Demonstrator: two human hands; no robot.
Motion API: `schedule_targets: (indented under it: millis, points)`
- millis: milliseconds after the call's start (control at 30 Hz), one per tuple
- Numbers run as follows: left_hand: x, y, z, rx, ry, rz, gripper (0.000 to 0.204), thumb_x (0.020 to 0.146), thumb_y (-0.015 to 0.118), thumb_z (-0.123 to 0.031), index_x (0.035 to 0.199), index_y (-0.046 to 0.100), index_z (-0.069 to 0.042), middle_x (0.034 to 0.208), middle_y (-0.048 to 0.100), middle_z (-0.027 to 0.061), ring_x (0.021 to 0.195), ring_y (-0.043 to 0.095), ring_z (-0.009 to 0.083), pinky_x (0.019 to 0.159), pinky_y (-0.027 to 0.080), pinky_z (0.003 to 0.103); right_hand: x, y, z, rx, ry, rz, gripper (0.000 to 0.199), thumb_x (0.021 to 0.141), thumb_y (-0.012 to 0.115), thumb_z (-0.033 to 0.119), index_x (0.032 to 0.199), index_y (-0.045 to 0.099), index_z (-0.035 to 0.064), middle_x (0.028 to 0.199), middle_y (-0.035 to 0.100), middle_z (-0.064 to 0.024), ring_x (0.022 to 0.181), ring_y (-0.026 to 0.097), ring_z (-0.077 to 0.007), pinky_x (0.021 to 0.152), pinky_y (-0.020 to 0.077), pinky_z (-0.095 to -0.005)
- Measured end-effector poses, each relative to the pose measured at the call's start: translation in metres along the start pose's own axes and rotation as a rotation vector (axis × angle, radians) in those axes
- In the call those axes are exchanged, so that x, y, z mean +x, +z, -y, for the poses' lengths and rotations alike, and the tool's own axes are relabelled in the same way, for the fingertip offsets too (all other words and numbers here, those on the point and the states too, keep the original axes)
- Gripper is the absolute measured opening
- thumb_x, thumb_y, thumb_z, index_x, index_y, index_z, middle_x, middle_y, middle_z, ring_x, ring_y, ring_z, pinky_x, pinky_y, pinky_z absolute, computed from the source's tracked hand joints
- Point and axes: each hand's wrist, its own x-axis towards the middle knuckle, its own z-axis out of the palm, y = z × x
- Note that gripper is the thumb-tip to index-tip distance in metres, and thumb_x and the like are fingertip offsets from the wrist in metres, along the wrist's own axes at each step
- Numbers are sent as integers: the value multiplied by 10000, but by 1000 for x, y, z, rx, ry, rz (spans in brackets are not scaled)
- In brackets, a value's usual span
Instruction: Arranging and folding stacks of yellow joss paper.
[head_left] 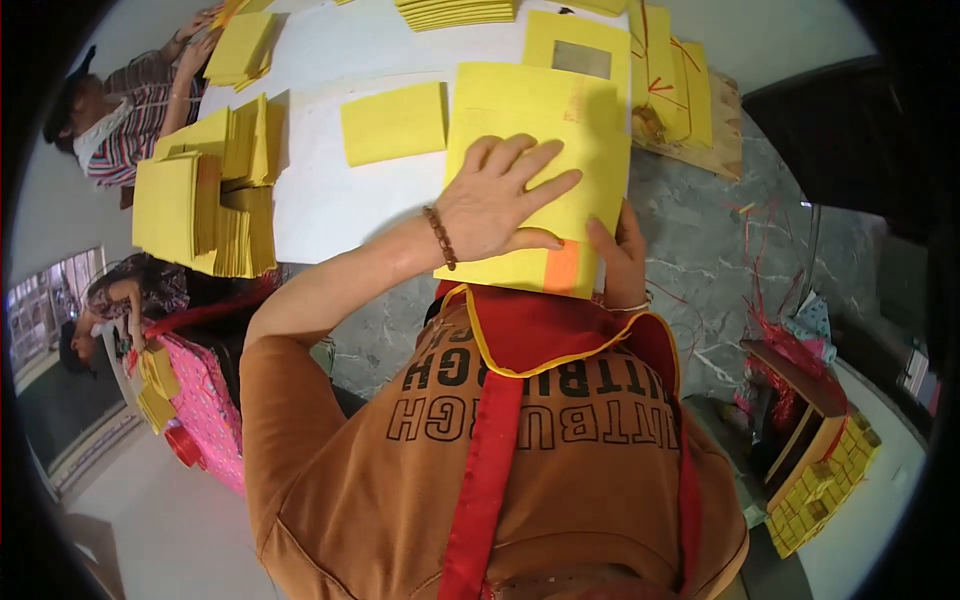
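A large yellow paper sheet [515, 100] lies at the near right edge of the white tabletop [330, 215], with an orange patch near its lower right corner. Across it my left hand [500, 200] rests flat, fingers spread, a brown bead bracelet at the wrist. My right hand [625, 260] grips the sheet's right edge, thumb on top and the other fingers partly hidden. Left of the sheet lies a folded yellow paper piece [394, 124]. Beyond it is another yellow sheet [545, 40] with a grey rectangle on it.
Folded yellow paper stacks [180, 210] stand at the table's left, with more along the far side. Yellow bundles with red string [680, 90] sit on a wooden board [725, 125] at right. One person [130, 115] works at far left; another sits by a pink-covered table [205, 400].
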Motion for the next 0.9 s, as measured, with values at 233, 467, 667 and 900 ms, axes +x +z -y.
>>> schedule_targets:
  millis: [233,467,667,900]
  points:
    - [-1,1,-19,333,162,-89,569,724,605,-273,1194,494,29,1141,512,243,1018,518,320,826,440,362,3,-4,13,-57,41,15,413,926,463,182,1282,400,-17,1217,487,-86,1094,457,-155,947,344,-282]
    - [-3,-14,-1,213,104,-233,491,698,564,-91,1172,518,30,1117,554,220,993,550,297,834,442,352,5,-2,15,-72,33,-30,449,938,421,270,1304,390,11,1269,451,-97,1152,423,-190,976,310,-332]
    - [-61,-21,98,439,-277,-431,503,741,525,-26,1235,521,-124,1215,552,66,1027,538,225,829,395,353,-1,2,14,-680,-389,-4,509,813,598,231,1272,452,64,1330,389,-118,1239,319,-267,1023,236,-418]
    - [-107,72,157,408,-389,-248,567,768,520,-48,1291,445,-251,1251,497,45,1097,473,229,884,355,413,0,-1,20,-1023,-537,76,470,741,683,227,1168,553,79,1343,360,-128,1268,265,-312,1035,222,-412]
